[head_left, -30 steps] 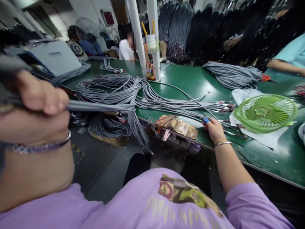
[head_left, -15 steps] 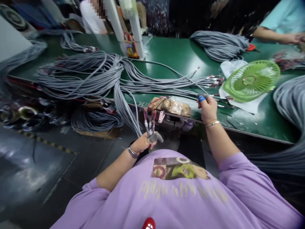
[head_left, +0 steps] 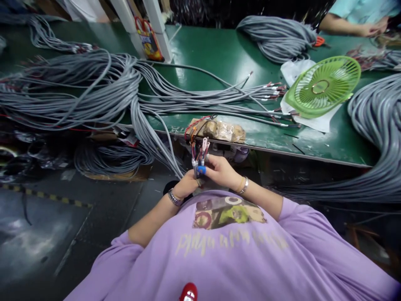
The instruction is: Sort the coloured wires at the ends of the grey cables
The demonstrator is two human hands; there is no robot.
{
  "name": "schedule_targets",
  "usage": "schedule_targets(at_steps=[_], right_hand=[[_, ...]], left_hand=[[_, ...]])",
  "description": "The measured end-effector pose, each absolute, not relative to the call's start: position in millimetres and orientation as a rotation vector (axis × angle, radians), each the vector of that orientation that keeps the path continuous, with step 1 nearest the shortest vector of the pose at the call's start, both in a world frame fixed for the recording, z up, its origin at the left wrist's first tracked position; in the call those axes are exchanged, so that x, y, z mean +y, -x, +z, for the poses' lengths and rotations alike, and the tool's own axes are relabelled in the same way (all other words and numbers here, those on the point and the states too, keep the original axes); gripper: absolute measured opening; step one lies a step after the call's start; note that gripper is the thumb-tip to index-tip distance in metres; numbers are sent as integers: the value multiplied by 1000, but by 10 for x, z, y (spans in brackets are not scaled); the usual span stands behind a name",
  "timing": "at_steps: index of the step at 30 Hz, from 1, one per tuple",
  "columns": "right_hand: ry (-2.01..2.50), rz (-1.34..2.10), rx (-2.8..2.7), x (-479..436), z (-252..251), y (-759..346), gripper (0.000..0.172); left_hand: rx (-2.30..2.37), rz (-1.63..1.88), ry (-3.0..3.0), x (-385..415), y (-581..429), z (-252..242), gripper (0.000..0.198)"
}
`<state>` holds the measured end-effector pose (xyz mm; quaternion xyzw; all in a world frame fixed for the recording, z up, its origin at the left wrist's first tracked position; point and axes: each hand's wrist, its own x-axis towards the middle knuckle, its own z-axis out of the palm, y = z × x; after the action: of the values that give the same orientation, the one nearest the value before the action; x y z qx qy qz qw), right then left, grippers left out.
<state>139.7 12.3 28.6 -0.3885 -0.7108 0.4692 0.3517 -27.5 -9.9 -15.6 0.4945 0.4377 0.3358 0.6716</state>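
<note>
In the head view my left hand [head_left: 187, 184] is closed around several grey cables [head_left: 194, 167] at waist height, in front of the bench edge. Their stripped ends, with thin coloured wires, point up toward the bench. My right hand [head_left: 224, 172], with a blue wrap on its thumb, is closed on the same cable ends beside the left. A pale pink clip [head_left: 205, 144] shows just behind the wire ends. From my left hand the cables run back to a large grey cable bundle [head_left: 109, 92] on the green bench [head_left: 200, 46].
A taped brown block [head_left: 225, 131] lies at the bench's front edge. To the right stand a green fan [head_left: 322, 87] and hanging grey cables [head_left: 379, 113]. A coiled cable bundle [head_left: 275, 37] lies at the back, near another person's hands [head_left: 374, 28]. White posts [head_left: 158, 25] rise behind.
My right hand has left the cable ends lying on the bench and come down left to the cables in my left hand. The view has shifted, with the bench appearing further left and higher.
</note>
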Motion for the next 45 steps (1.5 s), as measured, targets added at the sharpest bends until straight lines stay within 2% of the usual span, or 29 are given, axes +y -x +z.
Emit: schedule_targets(at_steps=[6,9,13,22,25,28,31,33,41,45], right_hand=[[944,1367,-1693,120,106,-1300,33],[951,1273,-1715,116,34,-1323,34],[936,1073,-1713,96,-1,-1418,32],[860,1056,-1796,75,-120,-1551,28],[827,1140,-1824,83,-155,-1450,27],[863,1390,-1712,55,-213,-1315,31],[915,1780,-1389,18,-295,-1205,41],[974,1918,-1208,5,-341,-1175,49],[1114,1953,-1121,6,-363,-1287,52],[1093,1925,-1193,75,-322,-1336,50]], left_hand=[[887,752,-1151,-144,463,-203,33],[925,763,-1207,-130,496,-253,35],[1018,997,-1170,-166,493,-281,39],[1065,1461,-986,-512,766,-140,52],[1077,1433,-918,-511,784,-82,33],[1165,1393,-908,-435,702,-73,23],[1173,1313,-945,-316,567,-121,32],[1164,1246,-986,-241,489,-159,38],[1203,1101,-1230,-128,380,-179,24],[1246,1083,-1134,-154,345,-136,26]])
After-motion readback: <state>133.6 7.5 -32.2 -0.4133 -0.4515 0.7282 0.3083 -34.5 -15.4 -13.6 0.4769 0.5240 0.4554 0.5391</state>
